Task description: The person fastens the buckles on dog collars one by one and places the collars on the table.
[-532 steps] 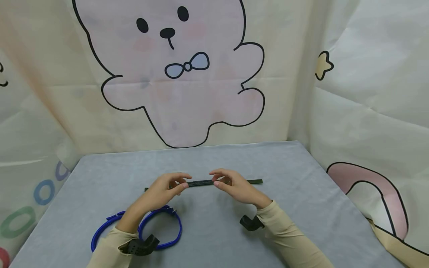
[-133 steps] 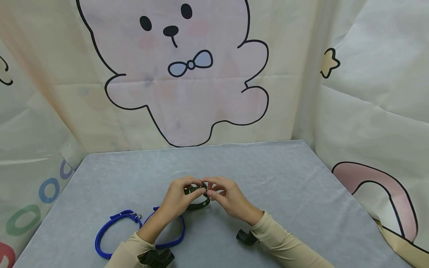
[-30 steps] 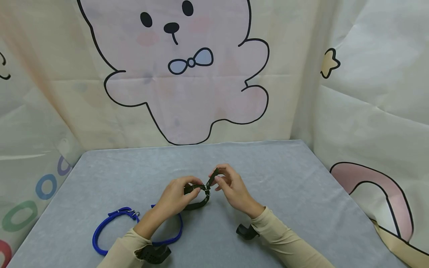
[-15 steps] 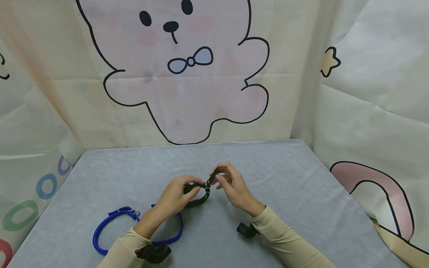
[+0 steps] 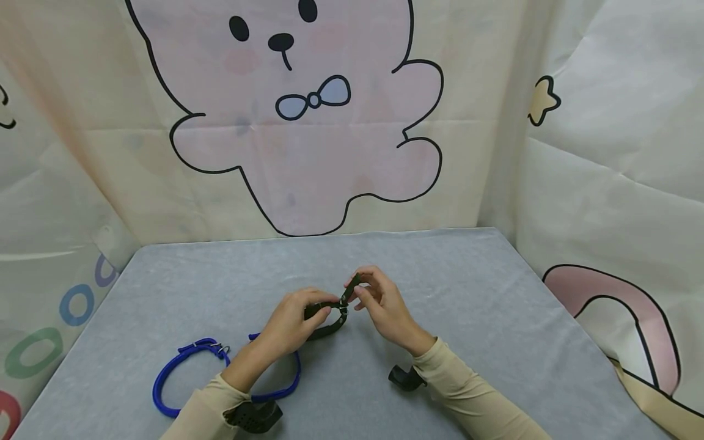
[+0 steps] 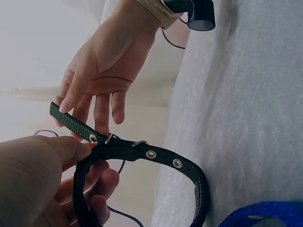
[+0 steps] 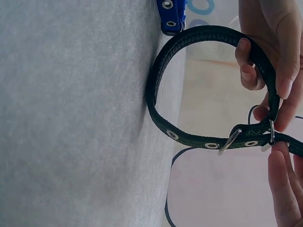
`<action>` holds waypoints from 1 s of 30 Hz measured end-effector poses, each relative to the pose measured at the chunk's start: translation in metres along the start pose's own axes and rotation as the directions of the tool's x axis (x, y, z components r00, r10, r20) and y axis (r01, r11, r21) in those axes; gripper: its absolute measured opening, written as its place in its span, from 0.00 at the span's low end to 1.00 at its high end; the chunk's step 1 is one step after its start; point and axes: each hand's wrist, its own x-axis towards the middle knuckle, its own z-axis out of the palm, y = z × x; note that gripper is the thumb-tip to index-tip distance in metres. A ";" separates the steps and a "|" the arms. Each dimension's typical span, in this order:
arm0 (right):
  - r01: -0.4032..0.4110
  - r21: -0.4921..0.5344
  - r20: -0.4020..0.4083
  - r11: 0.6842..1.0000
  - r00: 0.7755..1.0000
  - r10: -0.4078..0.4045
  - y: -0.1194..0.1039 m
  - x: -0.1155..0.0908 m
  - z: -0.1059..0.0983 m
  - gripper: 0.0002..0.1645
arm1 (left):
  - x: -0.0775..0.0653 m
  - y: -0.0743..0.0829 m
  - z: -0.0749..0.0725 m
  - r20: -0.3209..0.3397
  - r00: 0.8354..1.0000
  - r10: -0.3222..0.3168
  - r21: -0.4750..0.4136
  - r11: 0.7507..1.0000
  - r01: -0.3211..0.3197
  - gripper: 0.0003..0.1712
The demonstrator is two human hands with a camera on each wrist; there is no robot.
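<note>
A dark green dog collar [image 5: 326,330] is bent into a loop between my two hands. My left hand [image 5: 293,319] pinches its upper side just beside the metal buckle [image 6: 109,138]. The strap's tail [image 6: 73,124] passes through the buckle and sticks out beyond it. My right hand [image 5: 385,308] holds that tail between thumb and fingers, up and to the right of the loop. Metal eyelets [image 7: 211,145] and a D-ring [image 7: 230,141] show along the band. In the right wrist view, the loop's low side hangs close to the table.
One blue collar [image 5: 158,386] lies looped on the grey tablecloth [image 5: 451,275], left of my left forearm. A second blue collar [image 5: 294,384] lies partly hidden under that forearm. Printed fabric walls [image 5: 473,183] stand behind and beside the table.
The green collar went from a straight strap, held at two places, to a loop with its tail through the buckle. My right hand drew the tail up and right; over the last second both hands stay nearly still.
</note>
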 end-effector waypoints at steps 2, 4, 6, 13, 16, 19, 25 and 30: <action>0.001 0.000 -0.001 1.000 1.000 -0.001 0.000 0.000 0.000 0.12 | 0.000 0.000 0.000 0.006 1.000 0.004 0.000 1.000 -0.004 0.14; 0.002 0.002 -0.001 1.000 1.000 -0.002 0.000 0.000 0.000 0.11 | 0.000 0.001 0.000 0.012 1.000 0.007 -0.004 1.000 -0.007 0.14; 0.004 0.001 0.001 1.000 1.000 -0.004 0.000 -0.001 0.000 0.11 | 0.000 0.001 0.000 0.015 1.000 0.008 -0.007 1.000 -0.008 0.14; 0.005 -0.023 0.005 1.000 1.000 -0.005 0.000 -0.002 0.001 0.13 | -0.001 0.002 0.001 0.019 1.000 0.013 0.005 1.000 -0.013 0.15; -0.018 -0.039 0.003 0.999 1.000 0.018 0.000 -0.002 0.001 0.14 | -0.001 0.002 0.001 0.017 1.000 0.016 0.012 1.000 -0.016 0.15; -0.035 -0.072 0.008 0.997 0.999 0.035 -0.001 -0.002 0.001 0.14 | -0.001 0.002 0.001 0.015 1.000 0.015 0.022 1.000 -0.016 0.15; -0.041 -0.171 0.037 0.984 0.998 0.048 -0.001 -0.003 0.001 0.16 | -0.001 0.002 0.001 0.016 1.000 0.016 0.035 0.999 -0.017 0.15; -0.031 -0.235 0.032 0.972 0.999 0.039 0.000 -0.004 0.002 0.17 | -0.002 0.002 0.002 0.016 1.000 0.024 0.028 0.999 -0.024 0.15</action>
